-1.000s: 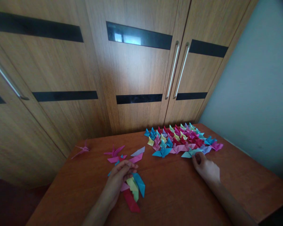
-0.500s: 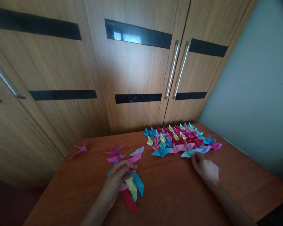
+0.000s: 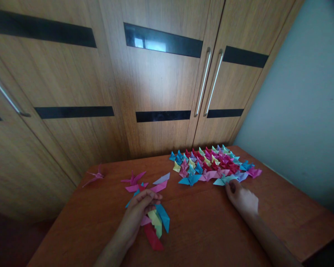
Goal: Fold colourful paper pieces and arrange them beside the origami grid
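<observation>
My right hand (image 3: pixel 242 198) pinches the near edge of a mint paper crane (image 3: pixel 222 180) at the front of several rows of colourful paper cranes (image 3: pixel 206 163). On the left, my left hand (image 3: pixel 143 205) is closed over a loose pile of folded papers; its fingers are curled, and what they grip, if anything, is hidden. Around it show a blue piece (image 3: pixel 163 218), a pale yellow piece (image 3: pixel 156 222), a red piece (image 3: pixel 153 237) and a pink piece (image 3: pixel 159 186). A magenta crane (image 3: pixel 134 179) rests behind the pile.
A pink crane (image 3: pixel 96 175) sits alone near the far left corner of the brown table (image 3: pixel 200 226). Behind the table stands a wooden wardrobe (image 3: pixel 161 81) with metal handles. A pale wall (image 3: pixel 303 118) is on the right.
</observation>
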Tool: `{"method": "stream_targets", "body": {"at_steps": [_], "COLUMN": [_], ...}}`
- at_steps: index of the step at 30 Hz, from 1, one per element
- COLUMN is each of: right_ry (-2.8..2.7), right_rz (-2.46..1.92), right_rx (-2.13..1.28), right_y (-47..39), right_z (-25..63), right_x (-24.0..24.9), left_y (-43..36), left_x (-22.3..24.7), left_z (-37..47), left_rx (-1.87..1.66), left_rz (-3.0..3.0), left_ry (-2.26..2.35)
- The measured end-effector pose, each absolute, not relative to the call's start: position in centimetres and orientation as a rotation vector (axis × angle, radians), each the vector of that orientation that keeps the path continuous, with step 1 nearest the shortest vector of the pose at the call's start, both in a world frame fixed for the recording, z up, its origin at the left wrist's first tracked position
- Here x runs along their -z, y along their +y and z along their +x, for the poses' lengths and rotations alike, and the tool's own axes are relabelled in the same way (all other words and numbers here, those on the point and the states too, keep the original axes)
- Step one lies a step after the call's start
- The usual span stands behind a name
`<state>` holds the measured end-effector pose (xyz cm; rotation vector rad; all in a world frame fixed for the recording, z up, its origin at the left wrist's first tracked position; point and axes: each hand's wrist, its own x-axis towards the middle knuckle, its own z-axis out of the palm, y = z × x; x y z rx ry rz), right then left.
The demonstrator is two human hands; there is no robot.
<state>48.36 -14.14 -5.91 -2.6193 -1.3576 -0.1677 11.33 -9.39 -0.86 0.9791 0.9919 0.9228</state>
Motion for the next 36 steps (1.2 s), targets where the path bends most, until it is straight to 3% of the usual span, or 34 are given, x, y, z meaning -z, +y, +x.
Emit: {"method": "stream_targets", "body": {"at_steps": [9,16,23,36], "right_ry": [-1.401,-1.914,-2.083,-2.077], "right_rz": [-2.322,-1.7,-1.705,-1.473], "right_rx": [0.245,-0.212,-0.331,-0.454], "right_y": [-15.1,-12.6,-9.5,-9.8], "right_z": [47.5,36.6,27.2,27.1], "right_x": [6.6,4.5,4.3,4.9], "left_y": [-9.3,-7.6,-4.7,-3.2], "left_x": [0.6,0.6,2.7,4.0], "left_z": [11.0,8.8,4.4,5.2], "left_rx": [-0.962,-1.146,-1.131,-0.944], "left_rz": [0.996,1.315,1.776,2.006], "left_ry": [0.973,1.202,1.749,1.9]}}
